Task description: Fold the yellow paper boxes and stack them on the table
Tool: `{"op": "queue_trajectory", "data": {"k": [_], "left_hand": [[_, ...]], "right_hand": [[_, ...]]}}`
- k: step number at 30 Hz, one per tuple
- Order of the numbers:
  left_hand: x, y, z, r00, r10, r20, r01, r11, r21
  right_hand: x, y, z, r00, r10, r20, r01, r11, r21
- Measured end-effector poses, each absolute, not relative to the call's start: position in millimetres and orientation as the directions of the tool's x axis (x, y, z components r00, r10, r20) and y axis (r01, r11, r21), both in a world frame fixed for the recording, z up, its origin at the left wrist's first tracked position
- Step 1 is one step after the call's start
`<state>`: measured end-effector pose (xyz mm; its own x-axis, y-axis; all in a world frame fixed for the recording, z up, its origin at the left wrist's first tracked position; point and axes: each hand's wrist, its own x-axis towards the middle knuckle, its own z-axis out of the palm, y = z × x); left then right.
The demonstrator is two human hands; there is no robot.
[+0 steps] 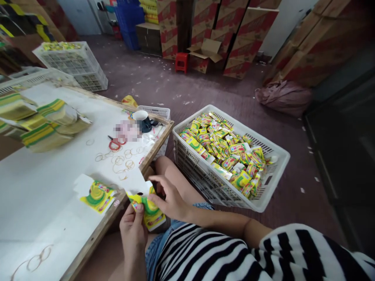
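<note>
Head camera: holds a yellow-and-green printed carton (154, 216), white flaps raised at the top, over the lap and just beside the wooden edge of the white tabletop (43, 183). Pinches the carton's left side with the left hand (133, 226), with the thumb on the printed face. Sets the right hand (171, 199) to the upper right edge, with the thumb against the board and the forefinger arched near the top opening; cannot tell whether gripping there. Shows on the tabletop, near the left hand, a second carton (98, 197) lying printed face up, with white flaps spread. Shows farther back a scatter of tan rubber bands (129, 164), red-handled scissors (114, 149), a dark mug (143, 124) with a white inside, and, well to the left, stacked bundles of yellow-and-green cartons (52, 123). Shows to the right of the lap a white plastic crate (202, 181), heaped with small yellow printed packs (222, 150). Shows across the dark floor (146, 78) a red stool (182, 62) beside tall red-and-brown cardboard boxes (240, 47).
</note>
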<state>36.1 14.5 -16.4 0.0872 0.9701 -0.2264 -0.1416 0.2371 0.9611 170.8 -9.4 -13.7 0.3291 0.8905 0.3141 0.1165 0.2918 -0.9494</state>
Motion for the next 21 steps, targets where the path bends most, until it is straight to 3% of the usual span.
{"op": "queue_trajectory", "data": {"k": [3,6,9,16,21], "left_hand": [[43,12,-20,0.129,0.973,-0.19,0.017,0.189,0.982],[49,9,-13,0.165,0.983,-0.08,0.131,0.058,0.99],[50,10,-3,0.289,0.954,-0.079,0.092,0.054,0.994],[34,14,3,0.532,0.833,-0.155,0.046,0.154,0.987],[41,6,2,0.525,0.837,-0.157,-0.017,0.195,0.981]], "right_hand": [[179,-11,-24,0.273,0.942,0.197,0.054,0.189,-0.98],[190,-11,-30,0.328,0.934,0.141,-0.024,0.157,-0.987],[200,-12,-31,0.297,0.936,0.187,-0.093,0.223,-0.97],[222,-18,-26,0.018,0.972,0.236,-0.046,0.236,-0.971],[222,-20,-29,0.075,0.967,0.245,0.035,0.243,-0.969]]}}
